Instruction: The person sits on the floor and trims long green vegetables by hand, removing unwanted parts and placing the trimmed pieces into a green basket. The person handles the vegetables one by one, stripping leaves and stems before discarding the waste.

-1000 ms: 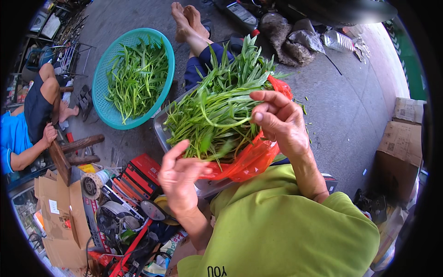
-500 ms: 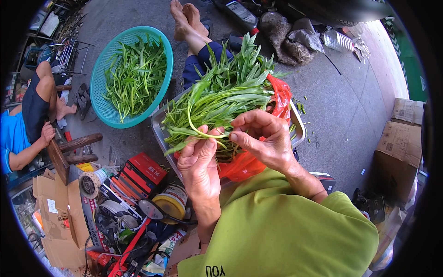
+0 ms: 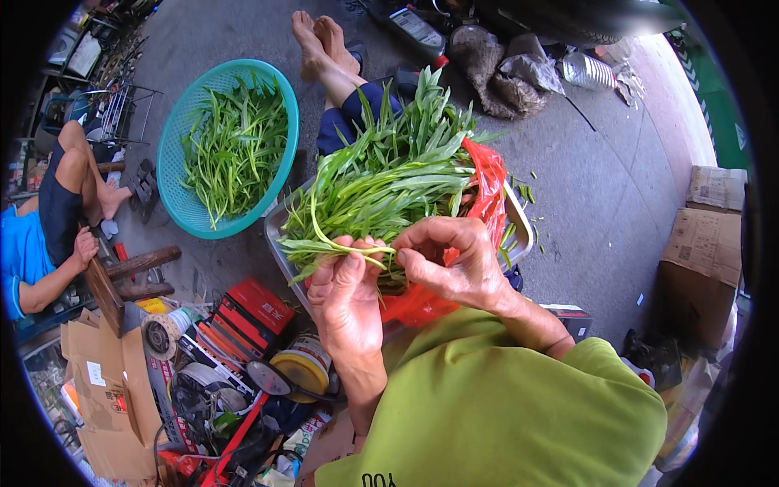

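Observation:
My left hand (image 3: 350, 304) pinches a long, leafy green stem (image 3: 369, 252) that looks like water spinach; its leafy part curves up beyond the fingers. At the stem's cut end, the thumb and finger of my right hand (image 3: 454, 264) are pinched together. Under both hands lies a heap of the same greens (image 3: 381, 183) in a metal tray (image 3: 519, 253). A red plastic bag (image 3: 488, 174) is bunched at the tray's right side and beneath my hands. Beyond it to the left, a teal basket (image 3: 292, 134) holds loose greens (image 3: 231, 150).
Stem scraps (image 3: 531, 215) lie right of the tray. Bare feet (image 3: 320, 49) stretch out beyond it. At left a person in blue (image 3: 31, 260) sits by a wooden stool (image 3: 104, 292). Tools and a red box (image 3: 256, 307) crowd the lower left; cardboard boxes (image 3: 699, 260) stand at right.
Both hands keep their hold on the stem, its end now closer in between the fingertips. The whole view has shifted slightly; the basket appears a little lower.

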A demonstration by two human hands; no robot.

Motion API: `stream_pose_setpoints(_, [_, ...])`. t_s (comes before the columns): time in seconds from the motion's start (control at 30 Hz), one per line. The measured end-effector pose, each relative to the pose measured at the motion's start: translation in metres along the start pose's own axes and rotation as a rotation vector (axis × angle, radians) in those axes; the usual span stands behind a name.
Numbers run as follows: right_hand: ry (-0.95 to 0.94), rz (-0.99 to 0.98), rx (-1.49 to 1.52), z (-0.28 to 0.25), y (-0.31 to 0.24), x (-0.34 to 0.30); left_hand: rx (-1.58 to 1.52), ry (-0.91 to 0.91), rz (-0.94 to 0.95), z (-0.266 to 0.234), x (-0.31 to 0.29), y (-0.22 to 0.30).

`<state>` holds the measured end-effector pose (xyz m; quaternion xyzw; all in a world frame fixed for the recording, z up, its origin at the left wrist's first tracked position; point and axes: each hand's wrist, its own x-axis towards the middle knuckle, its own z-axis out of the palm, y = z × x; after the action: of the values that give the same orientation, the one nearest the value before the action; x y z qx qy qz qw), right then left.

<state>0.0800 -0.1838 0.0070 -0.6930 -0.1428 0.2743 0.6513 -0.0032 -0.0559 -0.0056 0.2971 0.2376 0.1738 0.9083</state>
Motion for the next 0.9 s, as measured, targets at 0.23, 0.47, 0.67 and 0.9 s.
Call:
stream_pose_setpoints(0.23, [0.120,0.060,0.190,0.006,0.002,0.003,-0.067,-0.011,0.084,0.004,-0.005,-0.017])
stream_pose_setpoints(0.47, [0.459,0.038,0.583,-0.040,0.019,0.019,-0.244,-0.024,0.183,0.001,-0.004,0.002])
stream_pose_setpoints(0.67, [0.673,-0.088,0.216,-0.104,0.011,-0.007,-0.187,0.150,0.197,-0.005,0.009,0.017])
stream_pose_setpoints(0.9, [0.611,-0.127,-0.795,-0.106,0.018,-0.019,0.184,0.283,0.331,0.003,0.009,0.005])
